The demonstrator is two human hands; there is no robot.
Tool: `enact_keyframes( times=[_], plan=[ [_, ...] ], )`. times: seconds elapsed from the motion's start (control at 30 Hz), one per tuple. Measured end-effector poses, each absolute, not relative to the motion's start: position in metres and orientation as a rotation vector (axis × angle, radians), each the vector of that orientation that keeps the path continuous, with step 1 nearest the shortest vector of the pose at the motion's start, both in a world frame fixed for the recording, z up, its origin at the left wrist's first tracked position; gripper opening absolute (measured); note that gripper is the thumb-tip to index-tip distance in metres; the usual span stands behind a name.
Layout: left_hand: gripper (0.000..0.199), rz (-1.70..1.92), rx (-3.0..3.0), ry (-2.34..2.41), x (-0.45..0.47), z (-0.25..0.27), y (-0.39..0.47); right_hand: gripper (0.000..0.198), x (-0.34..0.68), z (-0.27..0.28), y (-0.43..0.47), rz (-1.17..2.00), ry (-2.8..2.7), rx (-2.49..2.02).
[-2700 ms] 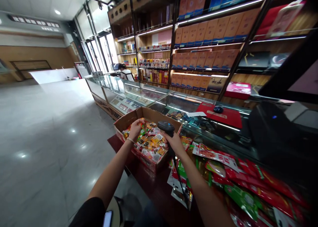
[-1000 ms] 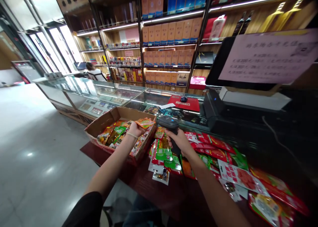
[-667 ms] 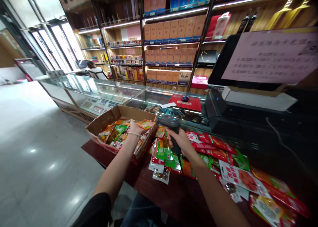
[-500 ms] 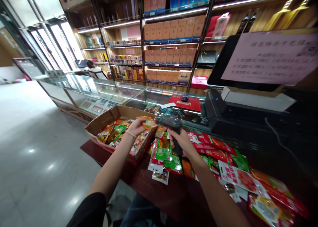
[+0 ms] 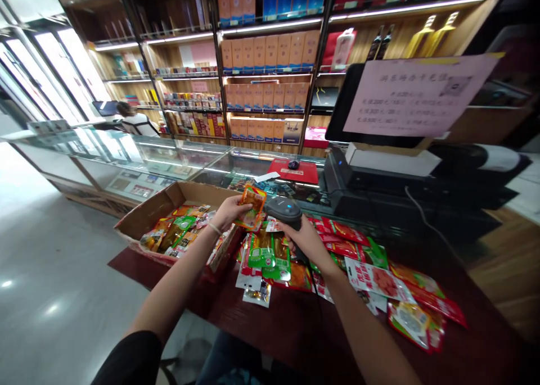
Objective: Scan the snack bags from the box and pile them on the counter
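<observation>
My left hand [image 5: 232, 212] grips an orange snack packet [image 5: 252, 206] and holds it upright above the right rim of a cardboard box [image 5: 126, 225]. Inside that box lie several snack packets, among them a green one [image 5: 182, 227]. My right hand [image 5: 304, 240] is wrapped round the handle of a black barcode scanner [image 5: 283, 206], its head close to the packet and a blue light on top. Below the scanner, green-and-red packets [image 5: 261, 250] are spread on the dark red table [image 5: 236, 312]. More red packets [image 5: 343, 230] lie to the right of my right hand.
A glass display counter [image 5: 185, 154] runs behind the box. On it lie a red mat [image 5: 306, 174] and a computer mouse [image 5: 293, 164]. A monitor with a pink paper sign [image 5: 415, 98] stands at the right. Far left, a person [image 5: 126, 111] sits by a chair.
My left hand has turned the orange packet from nearly flat to upright, its broad side now showing. The scanner stays close beside it. The whole view has swung to the right.
</observation>
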State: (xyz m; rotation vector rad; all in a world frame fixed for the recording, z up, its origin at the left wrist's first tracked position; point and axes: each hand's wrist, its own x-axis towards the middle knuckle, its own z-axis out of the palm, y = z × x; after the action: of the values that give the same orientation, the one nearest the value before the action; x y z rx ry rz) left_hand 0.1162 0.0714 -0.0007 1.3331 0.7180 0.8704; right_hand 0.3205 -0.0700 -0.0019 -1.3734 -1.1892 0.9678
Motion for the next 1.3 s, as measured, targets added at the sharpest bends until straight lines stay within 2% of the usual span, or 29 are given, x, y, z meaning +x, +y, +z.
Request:
enact_keyframes(
  times=[0.2, 0.4, 0.6, 0.77, 0.87, 0.97, 1.1, 1.3],
  plan=[
    [0.034, 0.801, 1.495, 0.805, 0.134, -0.012, 0.075, 0.035, 0.337, -0.005, -0.081, 0.933, -1.138, -1.388],
    [0.033, 0.571, 1.567, 0.925, 0.162, -0.042, 0.081, 0.038, 0.349, -0.004, -0.091, 0.875, -1.052, -1.406],
    [0.057, 0.707, 1.812, 1.055, 0.156, -0.042, 0.081, 0.039, 0.347, -0.008, -0.094, 0.917, -1.064, -1.418],
    [0.039, 0.876, 1.991, 0.956, 0.101, -0.012, 0.078, 0.04, 0.332, -0.014, -0.082, 0.996, -1.159, -1.434],
    [0.031, 0.953, 1.993, 1.111, 0.052, -0.004, 0.083, 0.04, 0.312, -0.015, -0.068, 1.034, -1.2, -1.419],
    [0.032, 0.976, 1.952, 1.321, -0.005, -0.01, 0.097, 0.037, 0.284, -0.013, -0.051, 1.058, -1.241, -1.369],
    [0.033, 0.876, 1.985, 1.623, -0.076, -0.03, 0.115, 0.031, 0.243, -0.011, -0.022, 1.111, -1.346, -1.352],
    [0.031, 0.46, 2.078, 1.924, -0.127, -0.05, 0.12, 0.028, 0.19, -0.018, 0.015, 1.225, -1.435, -1.295]
  ],
)
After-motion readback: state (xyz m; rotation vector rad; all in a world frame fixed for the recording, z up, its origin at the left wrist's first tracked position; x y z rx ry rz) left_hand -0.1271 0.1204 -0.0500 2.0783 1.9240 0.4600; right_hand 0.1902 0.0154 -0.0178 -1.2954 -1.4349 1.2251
